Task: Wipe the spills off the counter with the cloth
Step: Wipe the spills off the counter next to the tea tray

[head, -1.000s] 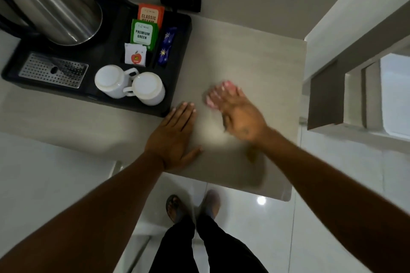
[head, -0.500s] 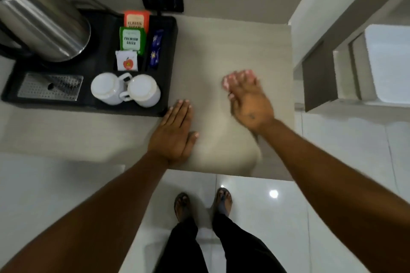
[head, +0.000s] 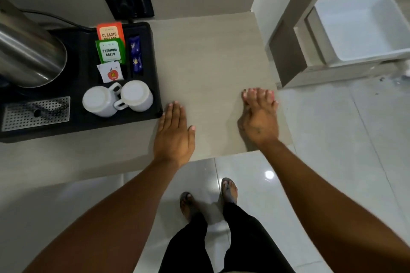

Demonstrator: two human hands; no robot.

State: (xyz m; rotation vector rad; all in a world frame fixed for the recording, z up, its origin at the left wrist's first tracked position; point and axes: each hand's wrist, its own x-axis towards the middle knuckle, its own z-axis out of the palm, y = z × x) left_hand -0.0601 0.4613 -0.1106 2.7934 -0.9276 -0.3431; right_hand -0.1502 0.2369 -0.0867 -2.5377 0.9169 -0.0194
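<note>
The beige counter (head: 210, 55) fills the middle of the view. My right hand (head: 258, 122) presses down on a pink cloth (head: 249, 93) near the counter's right edge. Only small pink bits of the cloth show past my fingertips; the rest is hidden under the hand. My left hand (head: 174, 137) lies flat on the counter near its front edge, fingers together and holding nothing, just right of the tray's corner. I cannot make out any spill on the surface.
A black tray (head: 84, 126) on the left holds a steel kettle (head: 28, 55), two upturned white cups (head: 117, 99) and tea sachets (head: 110, 51). A black wall socket (head: 127, 2) sits behind. A white tub (head: 359, 29) stands at the right; my feet are on the tiled floor (head: 332, 139).
My right hand has slid the cloth from the middle of the counter to its right edge. My left hand has stayed flat in place.
</note>
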